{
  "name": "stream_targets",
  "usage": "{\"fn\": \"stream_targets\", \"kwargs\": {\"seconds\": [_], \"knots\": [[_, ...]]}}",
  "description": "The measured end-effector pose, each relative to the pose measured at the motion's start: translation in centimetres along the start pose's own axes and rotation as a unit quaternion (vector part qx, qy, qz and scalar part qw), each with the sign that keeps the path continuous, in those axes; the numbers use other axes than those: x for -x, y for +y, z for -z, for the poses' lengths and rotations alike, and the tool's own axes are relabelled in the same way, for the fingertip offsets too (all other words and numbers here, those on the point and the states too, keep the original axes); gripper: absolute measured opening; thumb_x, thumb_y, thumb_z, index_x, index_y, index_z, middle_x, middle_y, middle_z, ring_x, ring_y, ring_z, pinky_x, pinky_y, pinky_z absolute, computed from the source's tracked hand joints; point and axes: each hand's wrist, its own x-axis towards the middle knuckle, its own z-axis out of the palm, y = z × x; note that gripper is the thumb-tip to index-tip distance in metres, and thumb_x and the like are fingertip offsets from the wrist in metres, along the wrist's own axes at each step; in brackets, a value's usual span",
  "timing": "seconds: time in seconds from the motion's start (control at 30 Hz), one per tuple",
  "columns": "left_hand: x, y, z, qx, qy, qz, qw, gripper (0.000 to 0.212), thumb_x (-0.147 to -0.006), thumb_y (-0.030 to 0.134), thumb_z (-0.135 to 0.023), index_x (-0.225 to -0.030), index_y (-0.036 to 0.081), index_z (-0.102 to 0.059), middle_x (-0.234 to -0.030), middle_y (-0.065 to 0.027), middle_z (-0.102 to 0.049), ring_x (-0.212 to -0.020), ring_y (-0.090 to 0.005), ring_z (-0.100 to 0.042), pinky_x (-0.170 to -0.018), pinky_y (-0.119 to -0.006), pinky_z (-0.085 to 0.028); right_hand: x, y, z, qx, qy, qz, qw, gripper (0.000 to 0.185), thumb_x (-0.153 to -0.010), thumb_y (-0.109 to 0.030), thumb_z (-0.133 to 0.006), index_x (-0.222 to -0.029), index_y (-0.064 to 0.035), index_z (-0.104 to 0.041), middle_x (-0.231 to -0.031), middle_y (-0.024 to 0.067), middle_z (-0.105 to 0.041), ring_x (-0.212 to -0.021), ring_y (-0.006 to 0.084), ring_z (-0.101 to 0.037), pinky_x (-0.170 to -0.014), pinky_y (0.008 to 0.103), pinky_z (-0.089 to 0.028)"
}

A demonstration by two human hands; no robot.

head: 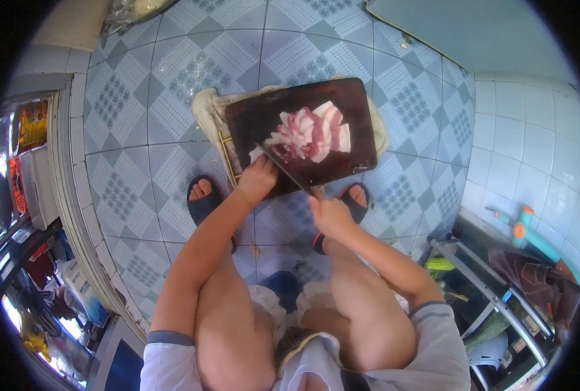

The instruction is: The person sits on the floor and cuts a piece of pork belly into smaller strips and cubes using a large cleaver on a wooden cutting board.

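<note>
A dark rectangular cutting board (243,115) rests on a cloth and a small rack low over the tiled floor. Sliced raw meat (336,134), pink with white fat, is heaped on its middle and right part. My left hand (258,180) holds a whitish piece of meat (256,153) against the board near its lower left. My right hand (330,215) grips the handle of a kitchen knife (290,173), seen nearly edge-on. Its blade slants up and left across the board, its tip close beside my left fingers.
A pale cloth (205,105) sticks out from under the board, beside a gold-coloured metal rack (230,159). My sandalled feet stand either side below it. A metal frame (495,298) with vegetables is at the right, a doorway with shelves at the left.
</note>
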Motion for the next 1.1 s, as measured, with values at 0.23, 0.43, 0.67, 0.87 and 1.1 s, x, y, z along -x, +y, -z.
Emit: {"fn": "stream_targets", "kwargs": {"seconds": [0.23,0.43,0.67,0.87,1.1], "knots": [[-0.8,0.4,0.0,-0.005,-0.022,0.031,0.999,0.024,-0.07,0.011,-0.056,-0.09,0.002,-0.065,-0.103,-0.0102,-0.059,-0.103,-0.0257,-0.056,-0.073,-0.029,-0.054,-5.4,-2.8,0.6,-0.005,0.014,0.05,0.999,0.043,-0.096,-0.037,-0.035,-0.106,-0.002,-0.058,-0.077,0.0267,-0.063,-0.074,0.0455,-0.061,-0.069,0.0531,-0.048],[-0.8,-0.2,-0.2,-0.001,-0.006,0.02,1.0,0.028,-0.069,0.01,-0.056,-0.095,0.002,-0.065,-0.104,-0.0092,-0.06,-0.103,-0.0235,-0.056,-0.073,-0.029,-0.054,-7.4,-3.8,-0.5,0.001,0.049,0.036,0.998,0.041,-0.097,-0.033,-0.032,-0.108,-0.0036,-0.059,-0.082,0.0264,-0.063,-0.078,0.0455,-0.06,-0.074,0.0526,-0.047],[-0.5,0.0,0.2,0.015,-0.001,0.033,0.999,0.028,-0.07,0.01,-0.055,-0.095,0.002,-0.065,-0.105,-0.009,-0.06,-0.105,-0.0236,-0.055,-0.077,-0.029,-0.052,-2.3,-1.6,-0.9,-0.028,0.026,0.003,0.999,0.045,-0.096,-0.037,-0.032,-0.107,-0.0021,-0.059,-0.081,0.028,-0.063,-0.081,0.0464,-0.061,-0.075,0.0533,-0.048],[-1.6,0.9,-0.6,0.036,0.009,0.041,0.998,0.029,-0.069,0.009,-0.056,-0.096,0.002,-0.064,-0.106,-0.0089,-0.059,-0.105,-0.0228,-0.055,-0.077,-0.028,-0.053,-9.7,-4.7,0.2,-0.014,0.054,0.039,0.998,0.045,-0.096,-0.038,-0.034,-0.099,-0.0016,-0.061,-0.079,0.0276,-0.063,-0.078,0.0453,-0.061,-0.072,0.0531,-0.048],[-0.2,0.1,0.1,0.05,-0.004,0.039,0.998,0.027,-0.07,0.01,-0.056,-0.094,0.002,-0.065,-0.109,-0.0089,-0.058,-0.107,-0.0232,-0.054,-0.08,-0.03,-0.051,-0.4,-0.6,0.3,0.026,0.016,-0.018,0.999,0.046,-0.096,-0.037,-0.035,-0.111,-0.0001,-0.057,-0.073,0.0268,-0.063,-0.072,0.0448,-0.062,-0.068,0.0523,-0.049]]}}
